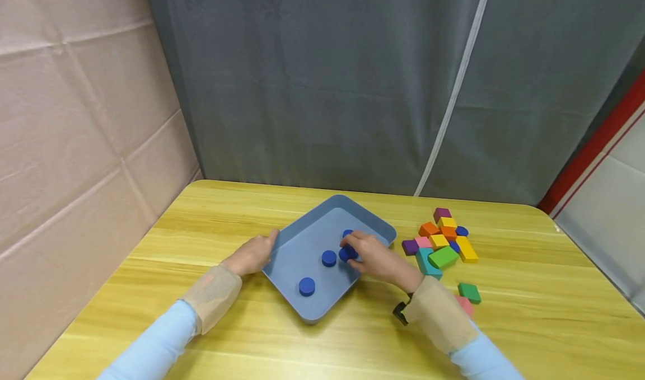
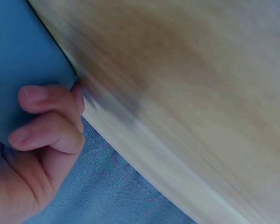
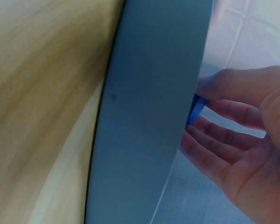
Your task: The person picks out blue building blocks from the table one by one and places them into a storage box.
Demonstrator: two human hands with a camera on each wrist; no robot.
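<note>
A blue-grey rectangular tray sits at an angle on the wooden table. My left hand grips its left side; in the left wrist view, curled fingers press against the tray's outer wall. Reaching over the right side, my right hand pinches a blue disc between thumb and fingers. The tray's wall hides part of that disc in the right wrist view. More blue discs lie inside the tray, one near the middle and one toward the near corner; another is partly covered by my right fingers.
Right of the tray lies a loose pile of colored blocks, with a green block and a teal block at its near side. Closer in, a dark green block and a pink block lie by my right forearm. A grey curtain hangs behind the table.
</note>
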